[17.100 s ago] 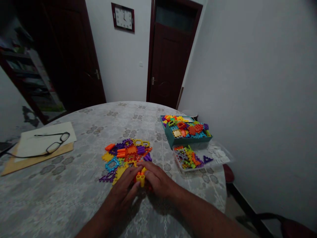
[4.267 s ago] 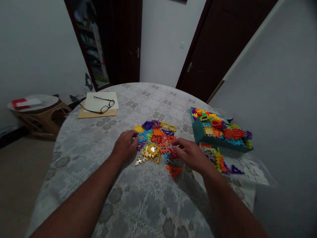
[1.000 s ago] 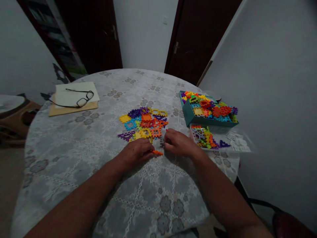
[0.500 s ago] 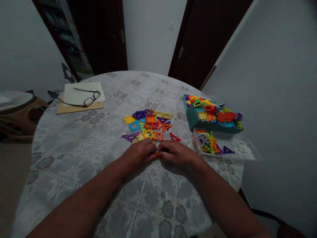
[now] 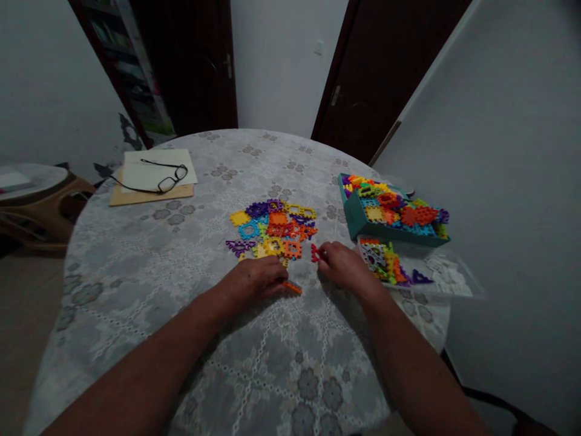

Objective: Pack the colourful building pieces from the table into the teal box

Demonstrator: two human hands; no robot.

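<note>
1. Clock centred on the heap of toothed plastic pieces [image 5: 278, 219], 12 at the far edge of the cloth-covered table [image 5: 254, 369]. Heap: purple, yellow, blue, orange, red; pieces overlapping.
2. Left hand [image 5: 259, 278], between 6 and 7, low over the cloth. Fingers curled in; an orange piece [image 5: 293, 288] held at the fingertips, its edge jutting out toward 5.
3. Right hand [image 5: 344, 263], at 4. Thumb and fingers partly bent, tips at a red piece [image 5: 314, 253] just beside the heap. Cannot tell whether they grip it or only touch.
4. At 3, teal box [image 5: 356, 218], heaped full. Between 3 and 4, clear tray [image 5: 403, 286] of more pieces, partly behind the right hand.
5. At 10, black-framed glasses [image 5: 167, 184] on papers [image 5: 149, 166].
</note>
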